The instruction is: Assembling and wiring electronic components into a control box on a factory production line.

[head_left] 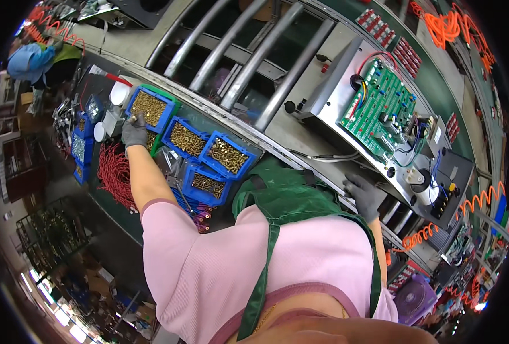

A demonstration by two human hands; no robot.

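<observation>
My left hand [134, 133], in a grey glove, reaches to the near edge of a blue bin [149, 109] filled with small brass screws. Its fingers are drawn together at the bin's rim; anything between them is too small to make out. On the right, my gloved right hand [361, 198] hangs beside the near edge of a metal chassis [330, 92], fingers loosely apart and holding nothing visible. A green circuit board [380, 109] with coloured wires is mounted on the chassis.
More blue bins of brass fasteners [187, 139] stand beside a bundle of red wires [116, 172]. Metal rollers [254, 69] run beyond the bench edge. Orange coiled hoses [484, 198] hang at the right. Another person [42, 62] is at the far left.
</observation>
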